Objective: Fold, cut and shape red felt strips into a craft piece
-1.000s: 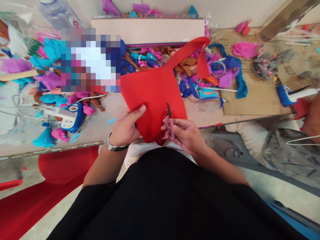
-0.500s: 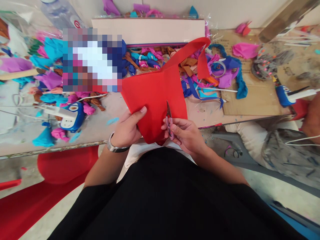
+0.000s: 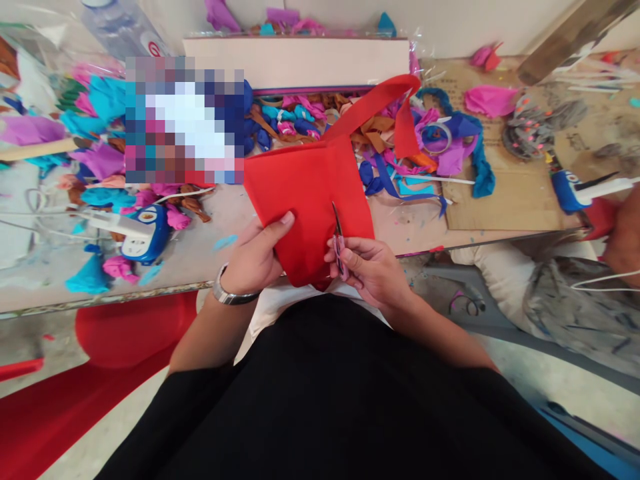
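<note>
Red fabric point(image 3: 310, 193), folded into a rough wedge, is held up just above the near edge of the work table point(image 3: 200, 257), its narrow end pointing down toward the person's lap. A long red strip point(image 3: 373, 107) runs off its upper corner and arcs over the clutter behind. The left hand point(image 3: 255, 257) grips the cloth's lower left edge, thumb pressed flat on the front face and the fingers curled out of sight behind it; a metal watch point(image 3: 225, 293) sits on that wrist. The right hand point(image 3: 373, 267) is closed around small pink-handled scissors point(image 3: 340, 240), whose blades point up and lie against the red fabric near its lower right side; how far apart the blades stand is too small to tell.

Behind the cloth lies a heap of coloured scraps point(image 3: 300, 117) in blue, pink, brown and purple, with a long pale box point(image 3: 300, 60) beyond them. A roll of tape point(image 3: 436, 137) sits among the scraps to the right, on a sheet of cardboard point(image 3: 510, 193). Well to the left, a blue-and-white glue gun point(image 3: 140, 233) rests on the table beside more teal and magenta pieces; another glue gun point(image 3: 575, 190) lies at the far right. Beneath the table's left end, more red cloth point(image 3: 75, 387) spreads across the floor.
</note>
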Motion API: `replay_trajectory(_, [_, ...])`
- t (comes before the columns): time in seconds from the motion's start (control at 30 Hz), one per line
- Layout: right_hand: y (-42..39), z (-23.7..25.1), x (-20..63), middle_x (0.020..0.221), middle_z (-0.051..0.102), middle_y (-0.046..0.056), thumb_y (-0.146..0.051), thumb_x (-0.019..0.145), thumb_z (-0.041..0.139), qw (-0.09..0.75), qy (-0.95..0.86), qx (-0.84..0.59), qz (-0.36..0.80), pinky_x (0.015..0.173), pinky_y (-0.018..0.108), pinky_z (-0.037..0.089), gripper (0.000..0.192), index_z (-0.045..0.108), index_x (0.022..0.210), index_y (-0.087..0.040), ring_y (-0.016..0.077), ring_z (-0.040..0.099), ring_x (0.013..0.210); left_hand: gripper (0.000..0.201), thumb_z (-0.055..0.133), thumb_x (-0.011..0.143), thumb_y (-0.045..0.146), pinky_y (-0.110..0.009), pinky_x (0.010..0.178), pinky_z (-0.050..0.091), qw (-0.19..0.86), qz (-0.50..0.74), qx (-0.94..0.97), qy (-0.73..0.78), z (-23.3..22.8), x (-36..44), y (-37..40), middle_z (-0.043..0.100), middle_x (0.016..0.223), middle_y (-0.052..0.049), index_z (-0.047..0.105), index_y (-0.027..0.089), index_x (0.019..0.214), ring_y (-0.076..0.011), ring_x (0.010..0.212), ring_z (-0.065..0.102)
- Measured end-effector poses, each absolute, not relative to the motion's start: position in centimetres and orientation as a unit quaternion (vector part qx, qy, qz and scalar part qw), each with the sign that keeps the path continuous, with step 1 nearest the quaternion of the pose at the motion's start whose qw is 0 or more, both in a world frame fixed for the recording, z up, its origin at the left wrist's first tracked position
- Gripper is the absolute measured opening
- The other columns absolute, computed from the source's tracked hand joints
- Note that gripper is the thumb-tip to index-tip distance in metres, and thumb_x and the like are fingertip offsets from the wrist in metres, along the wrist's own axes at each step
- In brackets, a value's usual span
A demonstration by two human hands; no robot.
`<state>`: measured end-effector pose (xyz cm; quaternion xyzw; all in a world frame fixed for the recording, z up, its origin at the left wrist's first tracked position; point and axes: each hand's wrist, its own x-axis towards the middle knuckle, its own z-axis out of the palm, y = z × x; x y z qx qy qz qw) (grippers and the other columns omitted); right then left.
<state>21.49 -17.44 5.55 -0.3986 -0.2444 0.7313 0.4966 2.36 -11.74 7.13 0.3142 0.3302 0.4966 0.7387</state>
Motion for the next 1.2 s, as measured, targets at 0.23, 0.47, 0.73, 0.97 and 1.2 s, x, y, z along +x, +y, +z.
replay_trajectory(0.23, [-17.6,5.5,21.5,0.094,0.082,0.008,-0.044,0.077,0.097,0.492,-0.252,-0.396,0.733,0.038,0.016,0.028,0.039,0.085,0.104,-0.019,0.0116,0.068,0.065,0.042,0.087,0.088,0.036,-0.055,0.114,0.062,0.705,0.528,0.328,0.343,7.0,2.4,-11.5,0.079,0.128,-0.012,0.072,0.018,0.123,-0.0396,0.136,0.069])
replay_trajectory(0.47, [-17.5,5.8,21.5,0.095,0.082,0.007,-0.044,0.078,0.097,0.492,-0.261,-0.391,0.733,0.038,0.016,0.028,0.038,0.085,0.105,-0.020,0.0109,0.067,0.065,0.035,0.087,0.088,0.036,-0.056,0.109,0.065,0.711,0.511,0.334,0.350,6.6,2.0,-12.0,0.081,0.124,-0.013,0.075,0.016,0.114,-0.0415,0.132,0.072])
replay_trajectory(0.73, [-17.3,6.3,21.5,0.095,0.082,0.007,-0.043,0.077,0.097,0.498,-0.265,-0.391,0.727,0.037,0.017,0.028,0.039,0.084,0.105,-0.019,0.0117,0.068,0.065,0.036,0.090,0.085,0.039,-0.053,0.111,0.065,0.719,0.502,0.335,0.345,6.8,2.2,-12.2,0.082,0.118,-0.011,0.077,0.018,0.111,-0.0386,0.128,0.074])
replay_trajectory(0.97, [-17.4,6.4,21.4,0.093,0.081,0.007,-0.041,0.077,0.097,0.502,-0.263,-0.398,0.721,0.037,0.017,0.028,0.037,0.084,0.104,-0.019,0.0117,0.068,0.065,0.032,0.089,0.085,0.038,-0.054,0.111,0.064,0.725,0.500,0.328,0.342,6.5,2.2,-12.5,0.082,0.118,-0.011,0.077,0.017,0.106,-0.0384,0.124,0.076])
replay_trajectory(1.2, [-17.5,6.0,21.2,0.092,0.081,0.007,-0.041,0.078,0.096,0.503,-0.267,-0.405,0.716,0.037,0.017,0.026,0.037,0.083,0.105,-0.019,0.0115,0.068,0.066,0.031,0.087,0.088,0.033,-0.056,0.112,0.064,0.729,0.504,0.307,0.345,6.4,2.1,-12.7,0.081,0.119,-0.013,0.074,0.016,0.110,-0.0399,0.132,0.072])
